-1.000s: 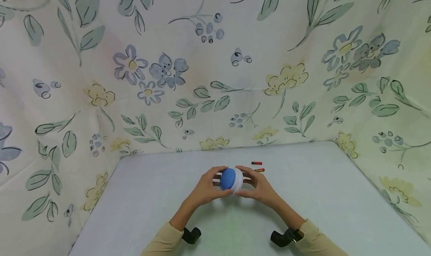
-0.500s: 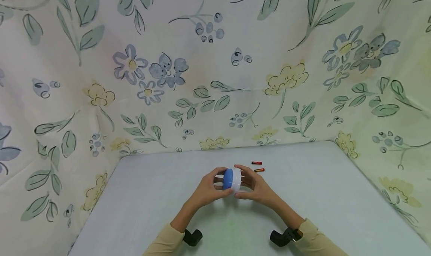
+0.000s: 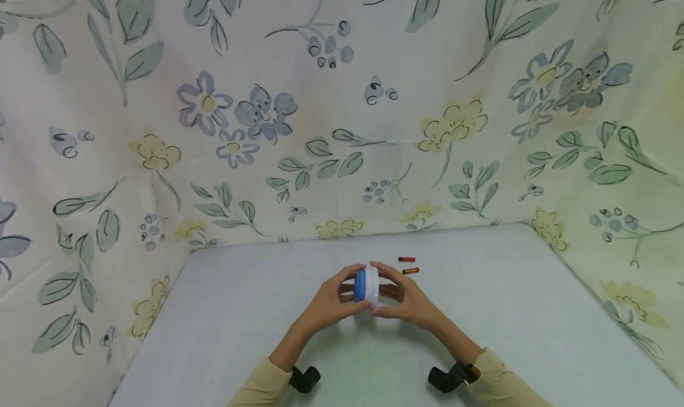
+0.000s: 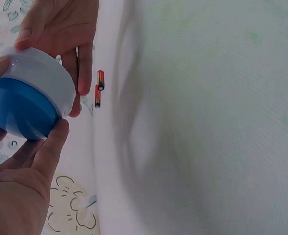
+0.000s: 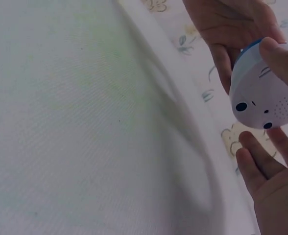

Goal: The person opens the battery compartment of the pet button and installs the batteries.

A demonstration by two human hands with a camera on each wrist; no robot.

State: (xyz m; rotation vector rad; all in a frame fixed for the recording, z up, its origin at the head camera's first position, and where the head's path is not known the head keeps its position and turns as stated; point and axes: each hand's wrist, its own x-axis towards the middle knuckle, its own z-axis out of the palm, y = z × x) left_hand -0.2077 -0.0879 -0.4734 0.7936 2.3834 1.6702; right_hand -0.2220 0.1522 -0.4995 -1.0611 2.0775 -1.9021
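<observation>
A round device (image 3: pixel 361 286) with a blue dome and a white base is held up between both hands over the table. My left hand (image 3: pixel 330 300) grips its blue side, thumb near and fingers beyond. My right hand (image 3: pixel 411 300) pinches the white base by its edge between thumb and fingers. The right wrist view shows the white underside (image 5: pixel 264 100) with small speaker holes, dark round spots and a small slot. In the left wrist view the blue dome (image 4: pixel 24 107) faces down toward my left palm.
Two small red batteries (image 3: pixel 410 271) lie on the white table (image 3: pixel 256 276) just beyond my right hand. Floral cloth (image 3: pixel 342 175) hangs behind the table and along both sides. Each wrist wears a black camera mount (image 3: pixel 447 379).
The device has turned between my hands, so its blue face points more to the left and looks narrower. Both hands stay nearly in place, and the batteries have not moved.
</observation>
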